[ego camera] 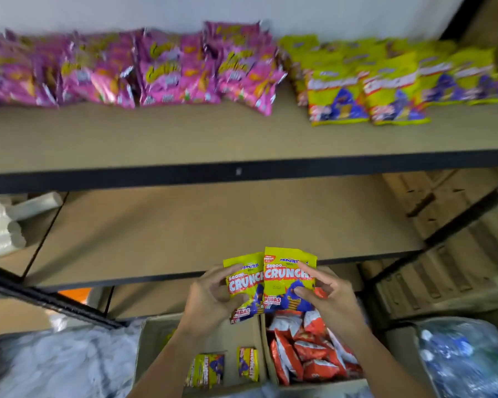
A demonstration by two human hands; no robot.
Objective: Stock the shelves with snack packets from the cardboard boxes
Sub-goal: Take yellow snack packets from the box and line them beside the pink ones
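Note:
Two yellow-green Crunchy snack packets are held upright side by side in front of the lower shelf's front edge. My left hand (213, 297) grips the left packet (243, 282). My right hand (328, 297) pinches the right packet (285, 275), which overlaps the left one. Below them an open cardboard box (153, 340) holds a few more yellow-green packets (206, 369). Beside it another box (266, 349) is filled with red and white packets (308, 349). On the upper shelf (184, 136) stand pink packets (144, 70) at left and yellow-green packets (385, 81) at right.
The lower shelf board (199, 225) is bare brown wood with black metal rails. White rolls (3, 222) lie at the far left. A clear plastic bag (55, 366) sits bottom left and a blue-and-clear wrapped bundle (466, 360) bottom right. Stacked cardboard (443, 239) stands at right.

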